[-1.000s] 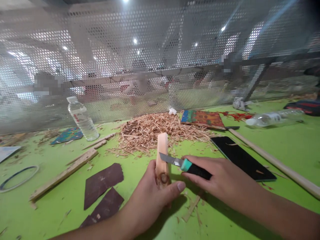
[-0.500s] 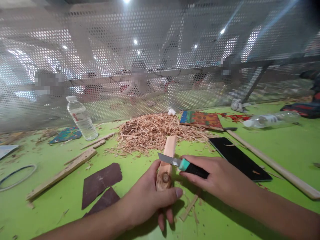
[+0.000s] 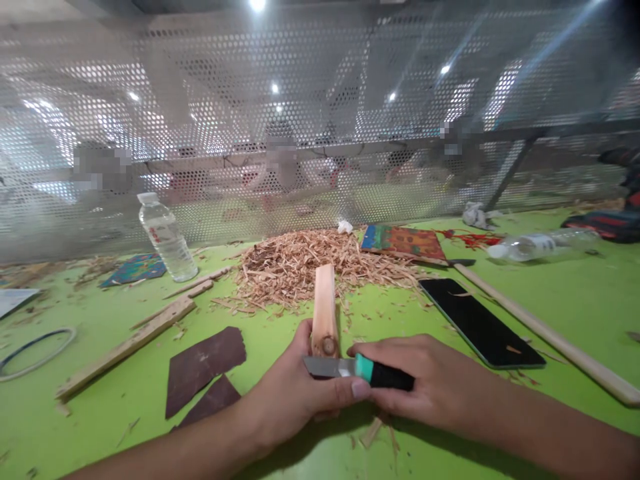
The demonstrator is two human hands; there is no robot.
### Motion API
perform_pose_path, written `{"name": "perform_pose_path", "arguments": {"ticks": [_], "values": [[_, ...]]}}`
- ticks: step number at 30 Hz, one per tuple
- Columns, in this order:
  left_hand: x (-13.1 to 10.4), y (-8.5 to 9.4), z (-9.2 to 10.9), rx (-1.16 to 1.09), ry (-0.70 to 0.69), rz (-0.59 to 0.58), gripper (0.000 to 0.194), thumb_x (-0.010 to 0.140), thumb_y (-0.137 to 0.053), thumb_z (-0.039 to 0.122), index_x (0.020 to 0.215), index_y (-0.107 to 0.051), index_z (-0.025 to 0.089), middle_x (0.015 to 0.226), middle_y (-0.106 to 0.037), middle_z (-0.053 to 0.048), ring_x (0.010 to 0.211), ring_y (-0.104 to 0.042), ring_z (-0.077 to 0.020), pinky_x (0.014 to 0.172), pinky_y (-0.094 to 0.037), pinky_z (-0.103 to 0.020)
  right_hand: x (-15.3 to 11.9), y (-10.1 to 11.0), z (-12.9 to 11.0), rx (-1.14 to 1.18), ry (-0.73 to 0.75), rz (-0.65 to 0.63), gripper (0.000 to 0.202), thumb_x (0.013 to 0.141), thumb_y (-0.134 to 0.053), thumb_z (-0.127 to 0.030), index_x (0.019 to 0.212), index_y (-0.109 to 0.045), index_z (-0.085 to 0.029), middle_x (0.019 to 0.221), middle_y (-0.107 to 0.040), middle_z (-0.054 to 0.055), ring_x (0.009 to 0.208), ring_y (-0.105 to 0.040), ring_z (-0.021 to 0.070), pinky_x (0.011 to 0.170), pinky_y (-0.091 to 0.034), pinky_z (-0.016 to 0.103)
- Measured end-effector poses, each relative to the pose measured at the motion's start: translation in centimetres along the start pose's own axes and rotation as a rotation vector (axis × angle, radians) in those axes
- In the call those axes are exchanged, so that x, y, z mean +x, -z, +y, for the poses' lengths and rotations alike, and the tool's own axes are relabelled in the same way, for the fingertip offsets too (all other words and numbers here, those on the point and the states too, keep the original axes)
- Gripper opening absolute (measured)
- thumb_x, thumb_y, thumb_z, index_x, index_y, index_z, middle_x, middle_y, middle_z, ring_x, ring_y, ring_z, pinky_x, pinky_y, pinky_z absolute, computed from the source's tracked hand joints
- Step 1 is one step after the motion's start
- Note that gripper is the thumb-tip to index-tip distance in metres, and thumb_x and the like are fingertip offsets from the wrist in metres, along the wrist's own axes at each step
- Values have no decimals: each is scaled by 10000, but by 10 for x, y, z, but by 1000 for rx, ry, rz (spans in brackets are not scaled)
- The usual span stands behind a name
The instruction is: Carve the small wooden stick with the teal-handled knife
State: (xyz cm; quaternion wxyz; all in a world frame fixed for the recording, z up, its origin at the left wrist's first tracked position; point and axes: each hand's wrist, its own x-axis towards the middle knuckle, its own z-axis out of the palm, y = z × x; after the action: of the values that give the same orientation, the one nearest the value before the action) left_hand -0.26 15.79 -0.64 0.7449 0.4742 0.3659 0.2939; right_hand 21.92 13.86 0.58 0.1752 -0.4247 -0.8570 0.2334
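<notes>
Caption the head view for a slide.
Left hand holds a wooden piece, right hand a knife, with a heap of wood shavings beyond.

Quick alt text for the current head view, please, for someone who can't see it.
A left hand grips a knotted piece of wood while the right hand holds a black-and-teal utility knife, its blade crossing just below the knot in the image. Beyond them, wood shavings heap on a green table; sandpaper pieces lie to the left.

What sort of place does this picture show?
Probably a woodworking workshop: a heap of wood shavings lies on the green table, the right hand holds a knife, and the left hand a wooden piece.
</notes>
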Motion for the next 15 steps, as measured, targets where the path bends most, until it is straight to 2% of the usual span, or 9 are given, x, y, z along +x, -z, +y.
{"name": "perform_pose_path", "arguments": {"ticks": [6,9,15], "values": [[0,-1,1,7,-16,16,794,621,-982,316,1127,-377,222,717,-543,103,536,-448,-34,441,-368,-142,-1,0,2,-37,16,34,181,974,-648,-333,1119,-716,-248,934,-775,33,816,-706,203,720,-481,261],[0,-1,-2,20,-17,13,720,654,-962,325,1109,-414,216,670,-506,118,492,-396,-25,410,-323,-145,-1,-1,1,-62,6,54,200,958,-654,-287,1142,-717,-244,945,-782,35,813,-719,205,716,-493,263],[-1,0,-3,39,-17,21,647,656,-960,376,1035,-460,217,627,-469,130,463,-377,-25,402,-315,-155,-4,-6,-1,-135,-30,77,247,918,-682,-229,1162,-716,-206,970,-789,62,827,-745,242,708,-523,296]]}}
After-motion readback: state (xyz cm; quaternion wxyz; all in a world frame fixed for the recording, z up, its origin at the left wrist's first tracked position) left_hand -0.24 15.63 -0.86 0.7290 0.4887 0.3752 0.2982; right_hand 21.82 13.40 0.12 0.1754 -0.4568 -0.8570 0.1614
